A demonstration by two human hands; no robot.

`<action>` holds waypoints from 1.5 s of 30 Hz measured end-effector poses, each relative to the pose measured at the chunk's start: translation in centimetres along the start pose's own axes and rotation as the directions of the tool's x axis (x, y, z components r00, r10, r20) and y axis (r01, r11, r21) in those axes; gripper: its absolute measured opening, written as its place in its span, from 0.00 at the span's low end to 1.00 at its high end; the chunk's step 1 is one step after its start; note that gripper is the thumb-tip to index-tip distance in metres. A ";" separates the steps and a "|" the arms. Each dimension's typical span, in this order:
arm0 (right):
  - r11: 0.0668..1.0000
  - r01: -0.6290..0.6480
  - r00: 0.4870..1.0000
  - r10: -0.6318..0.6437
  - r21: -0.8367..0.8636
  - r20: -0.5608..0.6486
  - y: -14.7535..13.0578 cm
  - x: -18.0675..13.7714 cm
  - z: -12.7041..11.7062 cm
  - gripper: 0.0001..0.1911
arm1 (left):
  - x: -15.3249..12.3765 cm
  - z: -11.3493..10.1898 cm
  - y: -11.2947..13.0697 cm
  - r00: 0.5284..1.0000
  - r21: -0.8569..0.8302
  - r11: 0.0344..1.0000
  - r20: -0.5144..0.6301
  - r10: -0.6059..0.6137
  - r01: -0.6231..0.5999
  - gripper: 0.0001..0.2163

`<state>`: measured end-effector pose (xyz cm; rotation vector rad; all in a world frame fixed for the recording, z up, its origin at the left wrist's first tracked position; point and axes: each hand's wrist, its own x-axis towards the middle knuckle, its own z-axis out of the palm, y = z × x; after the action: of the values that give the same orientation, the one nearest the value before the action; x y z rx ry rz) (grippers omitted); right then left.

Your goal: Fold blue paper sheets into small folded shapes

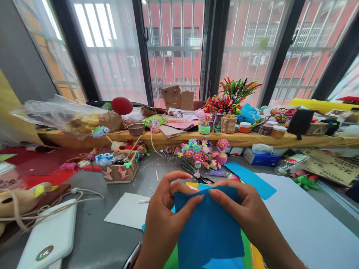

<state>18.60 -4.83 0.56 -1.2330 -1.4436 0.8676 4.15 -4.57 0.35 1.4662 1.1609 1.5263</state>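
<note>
A sheet of blue paper point(209, 228) hangs upright between my hands near the front of the table. My left hand point(174, 209) pinches its top edge toward the left, thumb in front. From the other side my right hand point(241, 205) grips the same edge, its thumb close to the middle. The parts of my fingers behind the paper are hidden. Under and behind it show bits of green paper point(246, 248) and yellow paper point(192, 185). Dark-handled scissors point(204, 180) lie just beyond my fingertips, partly covered.
A white sheet point(311, 220) and a blue strip point(252, 179) lie at right, a white card point(127, 210) at left. Farther left are a power bank point(49, 235) with a cable and a cardboard basket point(120, 172). Fuzzy flowers point(196, 153) and a tissue pack point(262, 156) stand behind.
</note>
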 end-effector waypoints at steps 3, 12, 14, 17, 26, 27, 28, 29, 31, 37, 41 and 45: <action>0.992 -0.085 0.996 0.081 0.091 0.046 0.0 0.1 0.0 0.11 | -0.1 0.1 0.3 0.998 -0.022 0.998 -0.019 -0.055 0.055 0.13; 0.956 -0.208 0.974 0.182 0.207 0.136 0.2 0.3 -0.1 0.14 | 0.5 -0.2 0.2 0.978 -0.198 0.961 0.125 -0.170 0.192 0.17; 0.968 -0.188 0.978 0.170 0.165 0.120 0.1 0.2 -0.2 0.14 | 0.6 -0.3 0.3 0.970 -0.210 0.953 0.156 -0.188 0.219 0.18; 0.981 -0.150 0.987 0.141 0.123 0.081 0.0 0.1 -0.2 0.12 | 0.5 -0.2 0.4 0.971 -0.202 0.955 0.144 -0.189 0.216 0.19; 0.967 -0.168 0.985 0.157 0.192 0.074 0.1 0.2 0.0 0.11 | 0.2 0.1 0.1 0.975 -0.305 0.928 0.128 -0.183 0.214 0.13; 0.962 -0.178 0.983 0.165 0.207 0.079 0.1 0.2 0.0 0.11 | 0.2 0.2 0.2 0.972 -0.320 0.920 0.136 -0.192 0.226 0.13; 0.958 -0.186 0.982 0.171 0.220 0.084 0.1 0.2 0.1 0.11 | 0.2 0.1 0.2 0.969 -0.333 0.913 0.143 -0.200 0.237 0.13; 0.954 -0.193 0.980 0.176 0.230 0.092 0.1 0.2 0.1 0.11 | 0.2 0.1 0.2 0.967 -0.342 0.907 0.149 -0.207 0.247 0.13; 0.948 -0.206 0.977 0.183 0.243 0.113 0.2 0.2 0.1 0.13 | 0.3 0.1 0.3 0.963 -0.354 0.898 0.159 -0.219 0.262 0.13; 0.937 -0.221 0.970 0.183 0.271 0.159 0.2 0.2 0.0 0.13 | 0.2 0.1 0.3 0.964 -0.338 0.905 0.147 -0.219 0.257 0.13; 0.927 -0.239 0.968 0.202 0.290 0.150 0.4 0.3 0.1 0.15 | 0.0 0.1 0.3 0.983 -0.259 0.949 0.065 -0.170 0.181 0.12; 0.940 -0.216 0.974 0.190 0.263 0.120 0.6 0.3 0.3 0.16 | -0.1 -0.1 0.4 0.992 -0.127 0.984 0.022 -0.124 0.126 0.12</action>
<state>18.45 -4.36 -0.03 -1.1547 -1.2307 1.2374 4.09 -4.80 0.66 1.2925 1.1038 1.4736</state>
